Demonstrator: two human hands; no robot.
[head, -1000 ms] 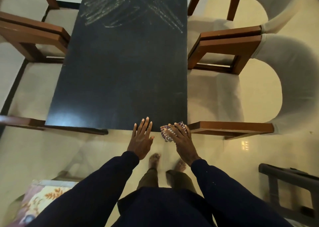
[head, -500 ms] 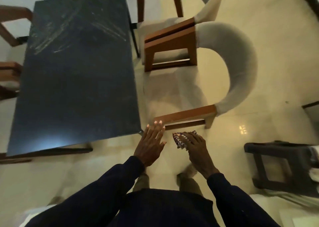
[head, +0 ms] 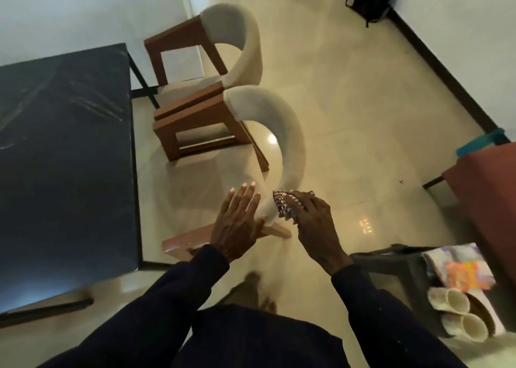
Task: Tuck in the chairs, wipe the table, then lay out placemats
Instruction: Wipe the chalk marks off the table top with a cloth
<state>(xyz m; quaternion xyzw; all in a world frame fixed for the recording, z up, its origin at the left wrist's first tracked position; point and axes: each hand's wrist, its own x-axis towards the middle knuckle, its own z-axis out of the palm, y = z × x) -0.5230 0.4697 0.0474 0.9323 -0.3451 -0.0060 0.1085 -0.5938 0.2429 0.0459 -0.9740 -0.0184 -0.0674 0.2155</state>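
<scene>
There is one view only, from the camera on my head, wide-angled and tipped steeply forward and down. It looks over my chest and dark sleeves, so my left hand (head: pixel 237 222) and right hand (head: pixel 312 222) sit close below the lens, near the middle of the frame. The dark table (head: pixel 64 158) fills the left side and is cut by the edge. Two chairs, the nearer chair (head: pixel 268 124) and the far chair (head: pixel 231 49), stand ahead beside it. Floor (head: pixel 363 116) runs off to the right, up to the wall. The wide lens bends straight edges toward the borders.
</scene>
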